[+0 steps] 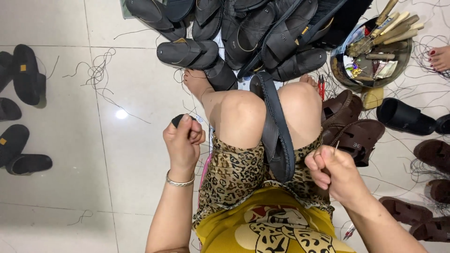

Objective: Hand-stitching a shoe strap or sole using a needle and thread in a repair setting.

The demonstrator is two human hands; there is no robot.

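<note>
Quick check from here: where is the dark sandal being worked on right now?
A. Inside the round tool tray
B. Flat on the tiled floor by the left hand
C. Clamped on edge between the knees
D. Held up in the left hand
C: the dark sandal stands on edge between the two bare knees, while the right hand pinches a thin needle beside it and the left hand grips a small dark object off to the side.

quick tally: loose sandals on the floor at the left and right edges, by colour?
Black sandals, left edge: 6
Black sandals, right side: 2, one cut off by the frame
Brown sandals, right side: 6, some partly cut off
Total: 14, leaving out the black pile at top
</note>
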